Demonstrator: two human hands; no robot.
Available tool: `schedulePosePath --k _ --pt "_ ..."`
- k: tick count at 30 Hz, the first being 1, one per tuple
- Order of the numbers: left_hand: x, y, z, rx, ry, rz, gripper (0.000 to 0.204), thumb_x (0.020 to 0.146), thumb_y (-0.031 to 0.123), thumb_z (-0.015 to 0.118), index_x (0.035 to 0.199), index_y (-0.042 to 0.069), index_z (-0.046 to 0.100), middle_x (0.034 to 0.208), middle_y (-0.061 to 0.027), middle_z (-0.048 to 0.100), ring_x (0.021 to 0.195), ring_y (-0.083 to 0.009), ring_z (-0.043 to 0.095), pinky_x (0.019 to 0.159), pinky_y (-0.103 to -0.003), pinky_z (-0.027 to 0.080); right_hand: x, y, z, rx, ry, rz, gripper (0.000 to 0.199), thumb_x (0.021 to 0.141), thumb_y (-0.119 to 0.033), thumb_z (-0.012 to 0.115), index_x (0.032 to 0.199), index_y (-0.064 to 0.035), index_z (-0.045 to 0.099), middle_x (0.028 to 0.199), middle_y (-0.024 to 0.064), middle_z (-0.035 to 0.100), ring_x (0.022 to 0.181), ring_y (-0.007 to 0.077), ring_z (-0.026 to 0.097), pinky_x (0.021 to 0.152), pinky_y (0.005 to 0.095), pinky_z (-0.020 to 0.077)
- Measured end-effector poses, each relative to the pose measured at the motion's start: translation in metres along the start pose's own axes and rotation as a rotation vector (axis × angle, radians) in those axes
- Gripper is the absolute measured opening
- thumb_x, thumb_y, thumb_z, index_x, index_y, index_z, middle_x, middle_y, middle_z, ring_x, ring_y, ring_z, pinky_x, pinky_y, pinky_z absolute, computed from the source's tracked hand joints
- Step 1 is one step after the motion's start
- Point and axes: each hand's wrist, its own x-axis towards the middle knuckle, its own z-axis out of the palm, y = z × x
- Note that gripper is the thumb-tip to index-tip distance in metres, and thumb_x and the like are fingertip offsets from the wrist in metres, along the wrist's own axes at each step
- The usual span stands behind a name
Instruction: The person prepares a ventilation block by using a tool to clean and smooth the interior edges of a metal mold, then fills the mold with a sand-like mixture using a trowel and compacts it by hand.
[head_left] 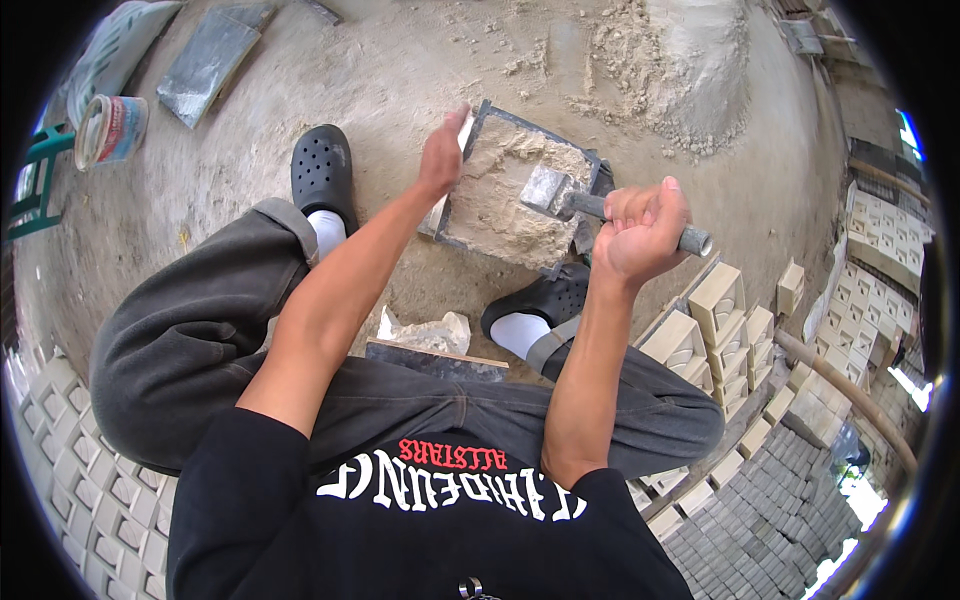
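Observation:
A dark-walled square mould (549, 269) sits on the ground between my feet, filled with pale, crumbly sand-like mix (500, 205). My left hand (443, 155) rests against the mould's left side, beside a whitish strip, its fingers stretched along the wall and partly hidden. In my right hand (640, 230) is a hammer, fingers wrapped round its grey pipe-like handle (692, 240). The hammer's blocky metal head (545, 187) lies over the mix, right of the mould's middle; whether it presses in, I cannot tell.
A heap of loose pale mix (700, 80) lies beyond the mould. Cast blocks (715, 310) stand at the right, near grey stacked pieces (770, 510). A bucket (110, 132) and a flat slab (212, 62) are far left. A dark-edged board (435, 361) lies before me.

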Motion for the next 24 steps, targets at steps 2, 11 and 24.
schedulePosePath --k 2,11,24 --pt "-0.014 -0.002 0.013 -0.018 -0.083 0.023 0.063 0.107 0.038 0.021 0.147 -0.009 0.033 0.156 -0.0227 0.032 0.147 -0.0298 0.027 0.12 -0.033 0.02 -0.002 0.004 0.019 0.016 -0.021 -0.016 0.042 0.092 -0.015 0.052 0.053 -0.0111 0.035 0.045 -0.0004 0.033 0.038 0.0123 0.031 0.041 0.0304 0.0282" --pt "-0.025 0.004 0.014 -0.076 -0.124 0.07 0.073 0.105 0.048 0.019 0.149 -0.011 0.026 0.158 -0.0251 0.023 0.149 -0.0328 0.02 0.122 -0.036 0.014 0.001 0.038 0.054 -0.095 -0.116 -0.004 0.039 0.091 -0.016 0.055 0.054 -0.0082 0.045 0.047 0.0011 0.046 0.04 0.0092 0.041 0.041 0.0269 0.0318" --pt "-0.024 0.01 0.018 0.518 -0.253 0.514 0.114 0.089 0.078 0.03 0.147 -0.019 0.013 0.155 -0.0365 0.017 0.148 -0.0435 0.015 0.121 -0.047 0.012 0.009 0.05 0.047 -0.094 -0.087 -0.012 0.038 0.09 -0.014 0.055 0.055 -0.0076 0.04 0.047 0.0025 0.042 0.039 0.0128 0.038 0.04 0.0309 0.0324"
